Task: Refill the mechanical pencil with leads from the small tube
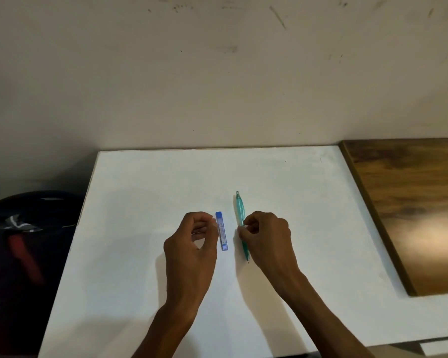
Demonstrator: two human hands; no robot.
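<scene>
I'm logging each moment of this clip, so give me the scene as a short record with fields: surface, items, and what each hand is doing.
surface: white table, wooden board at its right
pencil: teal mechanical pencil, lying flat, tip toward the person
tube: blue lead tube, flat, left of the pencil, apart from it
left hand: curled beside the tube, grasp unclear
right hand: fingers touching the pencil's barrel
off table: dark bag at left

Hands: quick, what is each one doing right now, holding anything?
Left hand: fingers curled beside the blue lead tube; whether it grips it cannot be told.
Right hand: fingers closed on the green mechanical pencil.
</scene>
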